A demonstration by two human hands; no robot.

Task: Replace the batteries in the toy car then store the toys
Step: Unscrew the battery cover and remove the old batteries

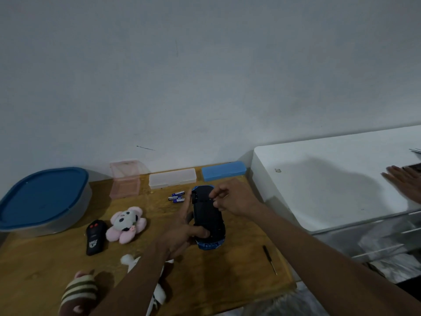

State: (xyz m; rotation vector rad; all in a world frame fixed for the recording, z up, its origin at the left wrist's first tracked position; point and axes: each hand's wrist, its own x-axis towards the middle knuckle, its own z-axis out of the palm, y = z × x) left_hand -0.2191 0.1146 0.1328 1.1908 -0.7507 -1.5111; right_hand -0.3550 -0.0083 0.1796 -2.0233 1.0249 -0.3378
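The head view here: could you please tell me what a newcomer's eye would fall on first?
First, the toy car, upside down at the table's centre: the left hand holds it while the right hand works at its underside. Next, the blue-lidded tub at far left, and the pink plush beside a black remote.

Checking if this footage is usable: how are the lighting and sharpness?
Head view: dim, flat light; soft shadows on the white counter; wide-angle bending tilts the table edges; the toy car is dark but readable; a third hand at far right is motion-blurred.
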